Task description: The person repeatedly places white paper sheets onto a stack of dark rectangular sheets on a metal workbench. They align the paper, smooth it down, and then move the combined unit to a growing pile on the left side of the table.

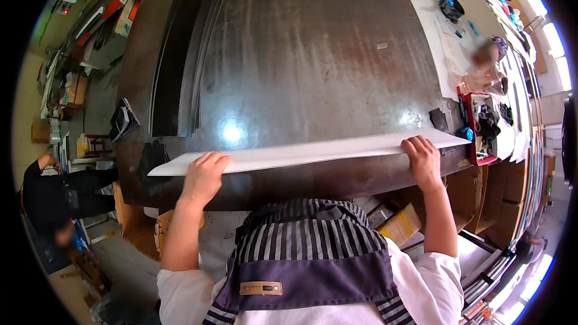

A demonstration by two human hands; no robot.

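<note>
A long white strip (313, 152), like folded card or sheet, lies across the near part of the dark tabletop (313, 60). Its ends taper to points at left and right. My left hand (205, 176) grips the near edge toward the left end, fingers curled over the top. Farther right, my right hand (422, 157) holds the strip in the same way. Both thumbs are mostly hidden. The strip slants slightly, its right end farther from me than its left.
A stack of long dark strips (180, 60) lies along the table's left side. At the right edge stand a red-rimmed box (481, 129) of small items and a black cup (453, 7). Cardboard boxes (400, 222) sit below. A person in black (48, 192) is at far left.
</note>
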